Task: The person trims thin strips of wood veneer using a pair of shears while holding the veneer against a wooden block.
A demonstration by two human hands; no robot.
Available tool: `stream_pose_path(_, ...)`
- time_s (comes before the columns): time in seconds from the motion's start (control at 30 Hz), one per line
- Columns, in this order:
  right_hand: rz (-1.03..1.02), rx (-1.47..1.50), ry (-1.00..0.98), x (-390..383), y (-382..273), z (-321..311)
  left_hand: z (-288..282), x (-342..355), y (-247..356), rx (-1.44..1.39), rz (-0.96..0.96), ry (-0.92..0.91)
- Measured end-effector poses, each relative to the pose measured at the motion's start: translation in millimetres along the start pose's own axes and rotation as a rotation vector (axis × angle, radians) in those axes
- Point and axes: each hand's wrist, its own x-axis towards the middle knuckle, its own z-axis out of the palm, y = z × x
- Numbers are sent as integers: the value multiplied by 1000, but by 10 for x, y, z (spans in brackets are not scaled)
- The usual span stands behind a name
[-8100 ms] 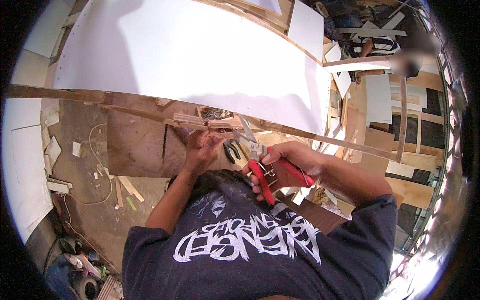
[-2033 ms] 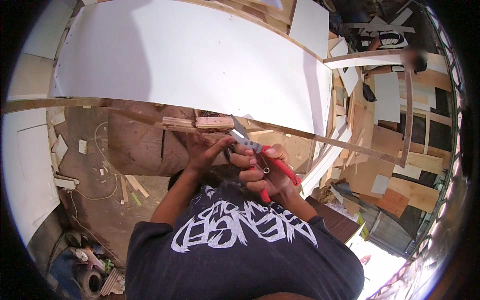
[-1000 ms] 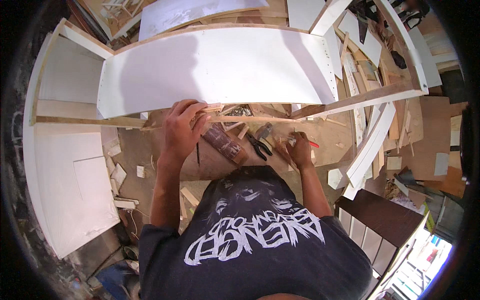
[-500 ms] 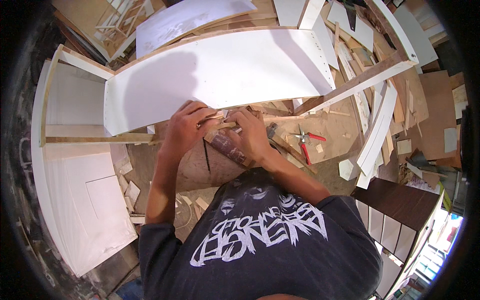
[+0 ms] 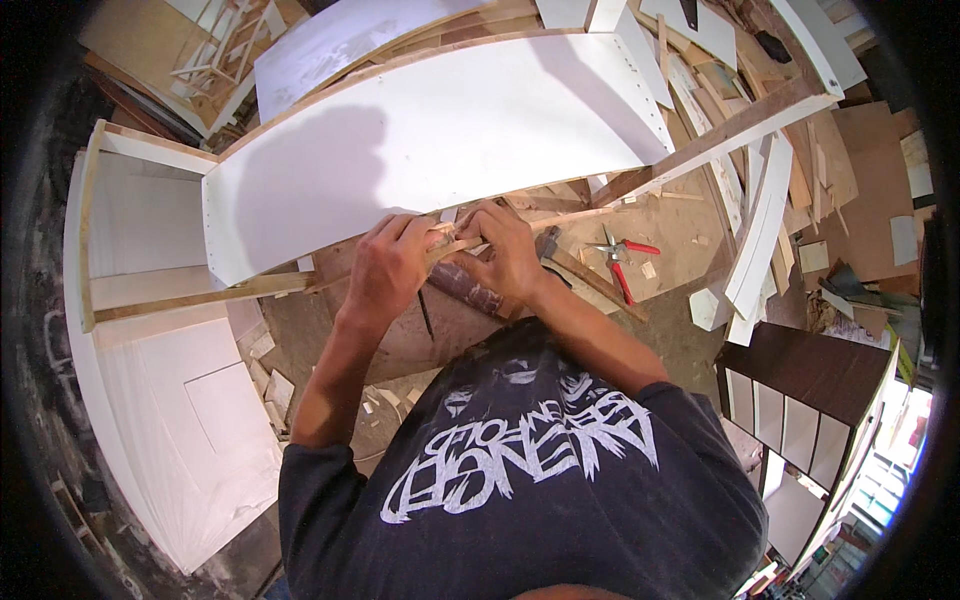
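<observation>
Both my hands work close together at the near edge of a long white panel [image 5: 460,130], part of a white frame lying on its side. My left hand [image 5: 385,268] is closed with its fingertips on a thin wooden strip [image 5: 455,246]. From the other side my right hand [image 5: 508,255] pinches the same strip. The fingers hide part of it. Just below lies a reddish-brown, worn piece [image 5: 466,287] whose kind I cannot make out. A thin black stick [image 5: 427,312] lies near my left wrist. A hammer [image 5: 595,285] with a wooden handle rests right of my right hand.
Red-handled pliers [image 5: 622,262] lie open on the brown work board [image 5: 675,235]. Wood offcuts [image 5: 715,110] pile up at the far right. A dark-topped cabinet [image 5: 815,375] stands at right; a white panel [image 5: 205,430] fills the left. Scraps litter the floor.
My left hand has shifted slightly right and down. More of the wooden strip now shows between my hands, extending past the right one. The view has shifted slightly.
</observation>
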Motion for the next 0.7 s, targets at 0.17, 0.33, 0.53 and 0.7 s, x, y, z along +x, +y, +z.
stream_pose_path(0.17, -10, -25, -21, -52, 34, -6, -226, 126, 24, -157, -83, -103)
stream_pose_path(0.33, 12, -5, -40, -30, 67, -22, -329, 264, -29, -153, -38, -286)
stream_pose_path(0.53, 49, 0, 24, 3, 28, 46, -84, 106, 0, 48, -3, -148)
stream_pose_path(0.7, 20, 41, 67, 3, 49, 74, -124, 128, 76, -7, -74, -173)
